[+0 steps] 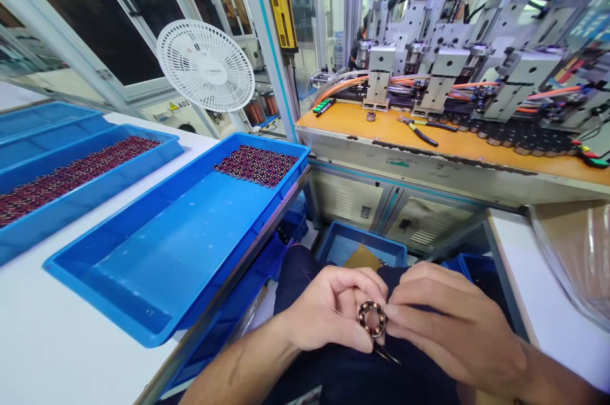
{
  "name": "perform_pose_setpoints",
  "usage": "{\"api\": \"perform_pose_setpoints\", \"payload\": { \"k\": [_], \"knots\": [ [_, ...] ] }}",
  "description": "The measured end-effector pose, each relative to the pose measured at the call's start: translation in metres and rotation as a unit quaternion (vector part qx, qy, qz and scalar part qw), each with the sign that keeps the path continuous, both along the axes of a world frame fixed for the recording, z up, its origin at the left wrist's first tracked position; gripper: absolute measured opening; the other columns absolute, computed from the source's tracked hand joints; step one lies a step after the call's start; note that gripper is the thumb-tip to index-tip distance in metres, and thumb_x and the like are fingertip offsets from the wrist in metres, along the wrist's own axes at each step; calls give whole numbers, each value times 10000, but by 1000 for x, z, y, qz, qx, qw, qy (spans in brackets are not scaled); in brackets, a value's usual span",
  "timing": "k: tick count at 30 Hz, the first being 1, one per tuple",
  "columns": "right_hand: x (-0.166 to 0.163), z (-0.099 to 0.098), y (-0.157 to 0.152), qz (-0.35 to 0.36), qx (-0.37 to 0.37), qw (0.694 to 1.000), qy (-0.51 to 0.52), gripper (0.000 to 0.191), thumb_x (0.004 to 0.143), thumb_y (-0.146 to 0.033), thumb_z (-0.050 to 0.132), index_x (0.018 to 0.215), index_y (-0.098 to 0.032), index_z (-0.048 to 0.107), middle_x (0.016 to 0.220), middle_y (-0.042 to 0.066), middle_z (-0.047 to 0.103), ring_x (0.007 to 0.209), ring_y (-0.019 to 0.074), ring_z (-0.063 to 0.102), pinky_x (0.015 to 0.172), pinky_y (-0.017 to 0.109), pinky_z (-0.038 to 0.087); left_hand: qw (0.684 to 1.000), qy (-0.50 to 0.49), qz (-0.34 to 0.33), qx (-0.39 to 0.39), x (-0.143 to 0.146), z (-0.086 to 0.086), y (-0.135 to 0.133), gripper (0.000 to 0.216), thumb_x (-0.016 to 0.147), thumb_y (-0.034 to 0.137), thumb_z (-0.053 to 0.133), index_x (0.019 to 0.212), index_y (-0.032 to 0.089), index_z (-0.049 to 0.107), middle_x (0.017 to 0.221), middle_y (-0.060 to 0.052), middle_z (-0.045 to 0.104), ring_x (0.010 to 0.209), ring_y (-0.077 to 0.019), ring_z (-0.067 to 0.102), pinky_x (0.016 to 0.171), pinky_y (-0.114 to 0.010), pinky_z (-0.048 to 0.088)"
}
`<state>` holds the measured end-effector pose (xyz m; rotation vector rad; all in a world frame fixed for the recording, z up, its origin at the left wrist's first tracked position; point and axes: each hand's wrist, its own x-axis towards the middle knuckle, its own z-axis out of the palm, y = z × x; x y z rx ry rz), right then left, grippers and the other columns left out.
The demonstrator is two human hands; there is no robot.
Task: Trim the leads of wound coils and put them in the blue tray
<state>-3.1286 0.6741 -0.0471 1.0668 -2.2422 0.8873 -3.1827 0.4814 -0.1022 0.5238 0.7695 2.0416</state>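
Above my lap, my left hand [328, 309] is closed around a small ring-shaped motor stator [372, 318] with copper windings, held between thumb and fingers with its open face toward me. My right hand [443, 316] has its fingertips pinched together at the stator's right edge; whatever they grip is hidden. Thin dark wire ends [387, 354] stick out below the stator. On the left, a long blue tray [176, 220] holds a block of many similar small wound parts [257, 164] at its far end.
Another blue tray [166, 141] filled with parts stands farther left. On the orange bench [343, 119] ahead lie pliers [424, 131], a single stator [370, 116] and rows of dark parts [519, 137] below the machine [443, 68]. A lower blue bin [395, 252] sits beyond my knees.
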Motion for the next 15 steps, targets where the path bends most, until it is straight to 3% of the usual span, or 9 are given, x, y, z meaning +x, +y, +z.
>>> {"api": "perform_pose_setpoints", "payload": {
  "k": [4, 8, 12, 15],
  "knots": [
    [0, -1, -3, -15, -23, 1000, 6, 113, 961, -140, 562, 932, -158, 669, 761, 32, 698, 677, 115, 610, 614, 242, 525, 999, 30, 22, -5, -2, 1, 2, 472, 455, 62, 934, 887, 172, 780, 934, -10, 623, 701, -94, 694, 657, -185, 580],
    [3, -5, -6, -44, -44, 998, -6, 127, 956, -125, 548, 930, -160, 667, 762, 33, 702, 683, 114, 651, 627, 225, 551, 990, 109, 89, -6, -1, 2, 4, 428, 520, 64, 910, 907, 201, 788, 930, -18, 606, 709, -67, 638, 692, -192, 550],
    [6, -14, -10, -78, -79, 994, -21, 113, 916, -94, 543, 928, -163, 631, 741, 29, 675, 660, 115, 653, 608, 220, 555, 974, 172, 146, -14, -2, -1, 2, 449, 610, 79, 866, 1019, 232, 760, 1027, -52, 601, 836, -118, 642, 771, -255, 540],
    [6, -19, -13, -79, -93, 993, -6, 115, 907, -72, 524, 917, -152, 607, 724, 30, 653, 652, 111, 642, 614, 216, 548, 971, 195, 116, -78, -5, -1, -5, 580, 577, 175, 910, 1116, 199, 697, 940, -36, 634, 792, -108, 610, 759, -235, 505]
  ]
}}
